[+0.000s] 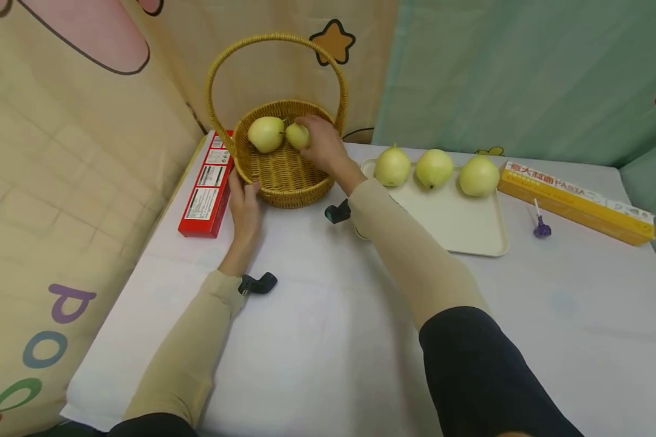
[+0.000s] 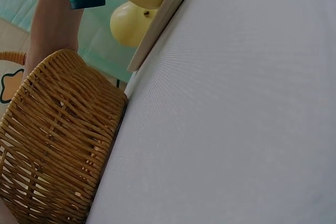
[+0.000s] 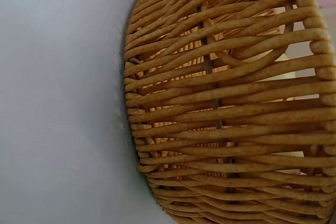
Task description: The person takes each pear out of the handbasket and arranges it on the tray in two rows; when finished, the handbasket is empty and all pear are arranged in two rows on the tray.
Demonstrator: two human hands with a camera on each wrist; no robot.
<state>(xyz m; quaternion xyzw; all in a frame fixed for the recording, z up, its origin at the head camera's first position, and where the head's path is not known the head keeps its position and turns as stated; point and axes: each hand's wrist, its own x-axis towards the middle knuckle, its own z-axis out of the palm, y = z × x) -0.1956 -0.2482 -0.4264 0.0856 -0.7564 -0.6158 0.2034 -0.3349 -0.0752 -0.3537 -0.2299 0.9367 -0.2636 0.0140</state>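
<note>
Inside the roomy basket (image 1: 292, 199), right hand (image 1: 322, 142) grips a pear (image 1: 296, 136); left hand (image 1: 245, 209), straight-fingered, touches the rim (image 1: 290, 193).

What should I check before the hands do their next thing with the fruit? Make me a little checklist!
1. Basket standing upright on the table: ok.
2. Left hand touching the basket's side: ok.
3. Right hand free for another fruit: not ok, its fingers hold the small-looking fruit inside the basket.
4. Room in the basket: ok, bare bottom shows in front of that one and the other fruit.
5. Remaining three fruits sitting on the tray: ok.
6. Basket's bottom fully on the table at the back: cannot tell, that part is hidden.
</note>
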